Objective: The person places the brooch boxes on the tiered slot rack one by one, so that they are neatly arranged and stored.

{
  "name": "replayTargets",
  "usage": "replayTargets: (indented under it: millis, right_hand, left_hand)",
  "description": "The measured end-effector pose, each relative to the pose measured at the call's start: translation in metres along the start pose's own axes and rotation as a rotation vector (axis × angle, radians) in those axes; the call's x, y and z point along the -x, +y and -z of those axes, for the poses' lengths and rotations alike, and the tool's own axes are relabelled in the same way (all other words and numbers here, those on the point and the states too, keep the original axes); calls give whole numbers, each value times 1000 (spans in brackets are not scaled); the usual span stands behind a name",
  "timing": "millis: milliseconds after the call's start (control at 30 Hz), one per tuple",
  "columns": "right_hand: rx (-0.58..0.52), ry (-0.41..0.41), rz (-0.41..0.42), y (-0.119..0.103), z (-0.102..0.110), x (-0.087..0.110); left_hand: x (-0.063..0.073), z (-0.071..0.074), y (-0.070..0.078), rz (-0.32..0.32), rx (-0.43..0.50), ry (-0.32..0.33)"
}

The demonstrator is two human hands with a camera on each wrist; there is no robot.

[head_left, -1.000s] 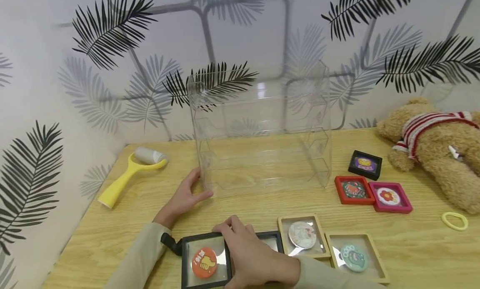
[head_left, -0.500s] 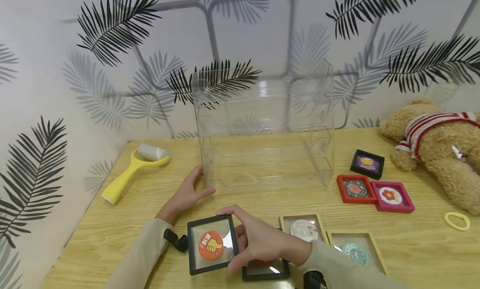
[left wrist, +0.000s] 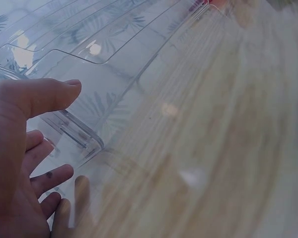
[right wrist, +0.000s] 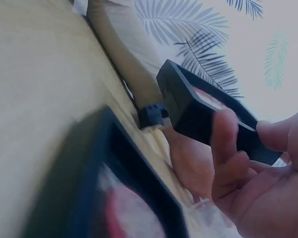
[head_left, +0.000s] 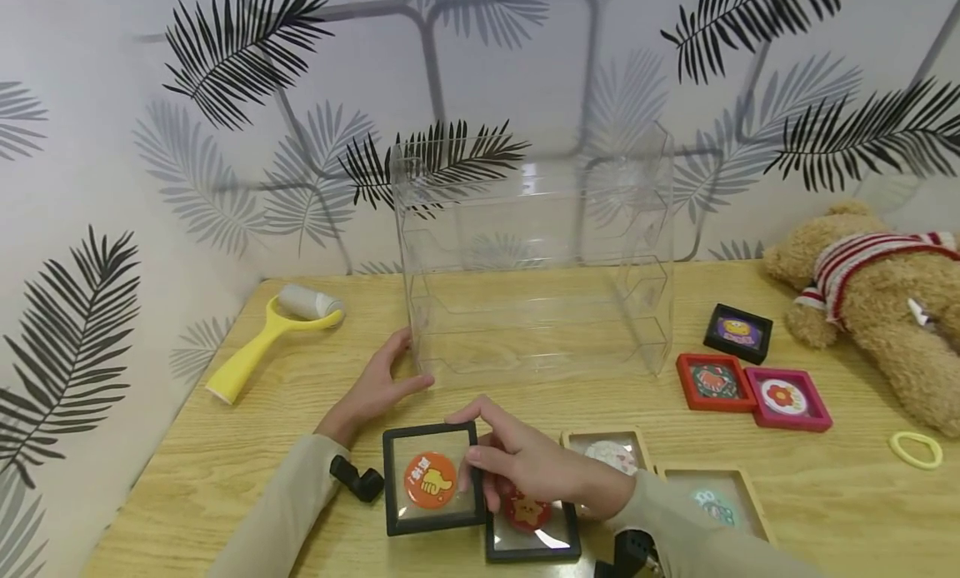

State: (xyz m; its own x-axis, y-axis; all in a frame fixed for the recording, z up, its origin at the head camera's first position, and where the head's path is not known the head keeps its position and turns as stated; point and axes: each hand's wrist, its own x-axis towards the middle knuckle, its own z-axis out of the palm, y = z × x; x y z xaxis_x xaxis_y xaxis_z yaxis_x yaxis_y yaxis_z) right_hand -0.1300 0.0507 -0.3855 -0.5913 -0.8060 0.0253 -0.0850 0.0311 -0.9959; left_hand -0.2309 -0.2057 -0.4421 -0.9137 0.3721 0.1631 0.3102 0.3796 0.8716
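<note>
My right hand [head_left: 528, 465] grips the right edge of a black display frame [head_left: 435, 524], thumb in front. Inside the frame is an orange badge with a yellow thumbs-up. In the right wrist view this held frame [right wrist: 186, 111] is raised and tilted. Partly under my hand lies a second black frame [head_left: 534, 553] with a red badge bearing a star-like figure. My left hand [head_left: 375, 391] rests at the lower left side of a clear acrylic rack [head_left: 540, 363]. In the left wrist view its thumb and loosely spread fingers [left wrist: 54, 178] lie about the rack's side edge [left wrist: 82, 133].
Two wood-coloured frames, the left one [head_left: 641, 449] and right one [head_left: 750, 499], lie right of my right hand. Beyond them are small black [head_left: 738, 332], red [head_left: 716, 382] and pink [head_left: 787, 399] frames, a teddy bear [head_left: 885, 311], a yellow ring [head_left: 917, 450]. A yellow-handled roller [head_left: 251, 361] lies left.
My right hand has lifted the thumbs-up frame off the table, uncovering more of the second black frame, and has shifted its thumb onto the front. The left hand stays at the rack.
</note>
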Motion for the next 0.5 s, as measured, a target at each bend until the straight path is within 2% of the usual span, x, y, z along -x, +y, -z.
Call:
replayTargets:
  millis: [100,300,400,500]
  right_hand:
    - [51,58,57,-6,8,-1]
    - [107,216,236,-20,34,-12]
    - [125,292,273,-33,49,-20]
    - [148,379,288,-52,63,-26]
  left_hand:
    - [-1,0,1,1,-14,4]
    - [-4,3,-4,-22,1,-11]
    - [-4,3,-6,-52,11,-8]
    - [-3,2,-5,-49,10,-9]
